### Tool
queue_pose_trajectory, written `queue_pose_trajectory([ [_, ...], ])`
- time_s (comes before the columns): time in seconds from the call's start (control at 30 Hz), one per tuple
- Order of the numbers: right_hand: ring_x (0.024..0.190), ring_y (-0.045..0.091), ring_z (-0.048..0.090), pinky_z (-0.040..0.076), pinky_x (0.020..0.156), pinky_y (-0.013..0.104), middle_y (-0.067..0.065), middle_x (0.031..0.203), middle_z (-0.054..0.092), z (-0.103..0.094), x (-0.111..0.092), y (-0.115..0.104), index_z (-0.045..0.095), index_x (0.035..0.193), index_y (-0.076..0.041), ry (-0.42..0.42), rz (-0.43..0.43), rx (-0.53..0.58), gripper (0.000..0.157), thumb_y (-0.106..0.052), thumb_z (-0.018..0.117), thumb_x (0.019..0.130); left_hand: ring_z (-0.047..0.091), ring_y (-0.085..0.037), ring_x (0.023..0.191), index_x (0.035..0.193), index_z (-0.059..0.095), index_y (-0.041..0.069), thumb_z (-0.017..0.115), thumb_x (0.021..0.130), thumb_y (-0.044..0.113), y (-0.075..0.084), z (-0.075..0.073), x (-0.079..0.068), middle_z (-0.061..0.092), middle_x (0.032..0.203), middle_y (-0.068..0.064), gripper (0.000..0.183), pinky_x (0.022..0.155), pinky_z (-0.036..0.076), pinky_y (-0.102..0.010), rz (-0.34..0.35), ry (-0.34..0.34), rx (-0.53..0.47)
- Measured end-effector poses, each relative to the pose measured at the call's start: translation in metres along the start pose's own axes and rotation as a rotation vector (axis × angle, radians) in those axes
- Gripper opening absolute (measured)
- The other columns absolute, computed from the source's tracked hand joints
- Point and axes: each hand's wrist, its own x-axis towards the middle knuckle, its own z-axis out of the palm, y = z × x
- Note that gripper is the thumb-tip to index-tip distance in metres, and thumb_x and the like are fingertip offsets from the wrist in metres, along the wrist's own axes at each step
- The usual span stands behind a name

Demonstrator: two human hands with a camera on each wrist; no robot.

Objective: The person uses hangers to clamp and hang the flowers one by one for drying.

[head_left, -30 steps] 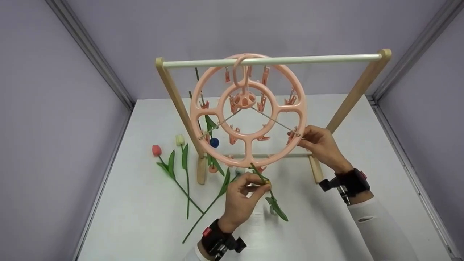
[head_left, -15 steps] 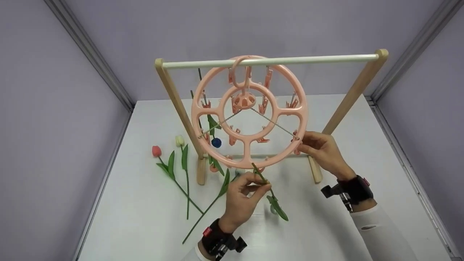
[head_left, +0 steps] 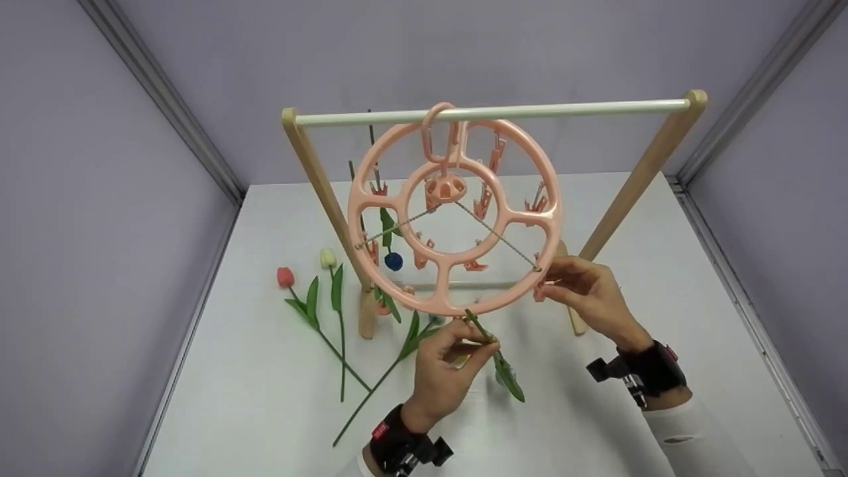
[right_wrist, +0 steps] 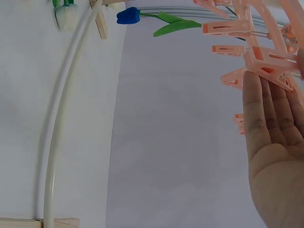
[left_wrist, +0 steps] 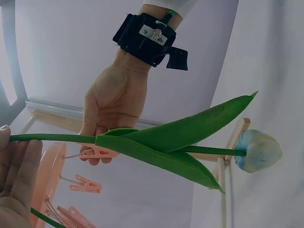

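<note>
My left hand [head_left: 445,372] pinches the green stem of an artificial tulip below the near rim of a round pink clip hanger [head_left: 442,291]. The tulip [left_wrist: 166,130] points head downward, with a pale blue and white bloom [left_wrist: 260,152] and two long leaves. At the hanger's right rim, my right hand [head_left: 591,296] pinches a pink clothes clip [right_wrist: 268,61] between thumb and fingers. Other clips [left_wrist: 85,184] dangle around the ring. A blue tulip [head_left: 393,261] hangs upside down from the hanger's left side.
A wooden stand with a white top rail [head_left: 570,110] carries the hanger by its hook. On the white table to the left lie a red tulip [head_left: 285,277], a white tulip [head_left: 328,258] and another long-stemmed tulip [head_left: 391,368]. Grey-purple walls [head_left: 132,278] enclose the table.
My right hand has moved down and slightly right with the clip, and the hanger has turned and tipped towards me. My left hand has shifted slightly down with the tulip.
</note>
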Motion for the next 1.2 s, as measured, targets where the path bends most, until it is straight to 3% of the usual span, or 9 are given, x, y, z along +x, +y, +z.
queue_pose_trajectory([
  [0.2,0.096,0.017,0.079,0.066,0.085,0.028,0.005,0.113,0.078,0.007,-0.007,-0.001,0.063,0.125,0.016,0.002,-0.06,0.003,0.034,0.021,0.064,0.091,0.077,-0.025,0.091,0.101,0.07,-0.002,0.074,0.093,-0.006,-0.001,0.001,-0.003,0.072,0.096,-0.023,0.01,0.079,0.068,-0.037,0.108,-0.046,0.007],
  [0.47,0.097,0.017,0.078,0.066,0.087,0.028,0.011,0.11,0.078,0.017,-0.012,-0.001,0.064,0.123,0.017,-0.005,-0.119,0.035,0.037,0.027,0.063,0.088,0.076,-0.025,0.091,0.103,0.071,-0.003,0.075,0.09,-0.011,-0.002,0.003,0.0,0.072,0.096,-0.019,0.016,0.077,0.068,-0.033,0.237,-0.075,0.054],
  [0.8,0.093,0.015,0.078,0.066,0.082,0.025,0.015,0.103,0.079,0.037,-0.014,-0.004,0.067,0.116,0.014,0.053,-0.154,0.006,0.037,0.029,0.065,0.083,0.077,-0.026,0.091,0.102,0.07,-0.005,0.075,0.089,-0.013,-0.004,0.0,0.011,0.072,0.096,-0.023,0.016,0.077,0.068,-0.035,0.22,0.001,0.063],
  [0.97,0.092,0.018,0.078,0.066,0.079,0.028,0.016,0.102,0.078,0.048,-0.014,-0.006,0.068,0.113,0.015,0.083,-0.169,0.049,0.034,0.03,0.065,0.082,0.076,-0.027,0.091,0.1,0.072,-0.001,0.077,0.09,-0.008,-0.004,0.0,0.015,0.072,0.096,-0.021,0.013,0.078,0.067,-0.034,0.193,0.037,0.091],
  [1.2,0.091,0.021,0.079,0.067,0.076,0.032,0.016,0.103,0.078,0.059,-0.017,-0.005,0.066,0.109,0.018,0.113,-0.175,0.114,0.028,0.03,0.065,0.083,0.075,-0.028,0.086,0.097,0.072,-0.001,0.079,0.088,-0.009,-0.004,0.0,0.021,0.071,0.092,-0.021,0.013,0.075,0.068,-0.033,0.213,0.074,0.11],
])
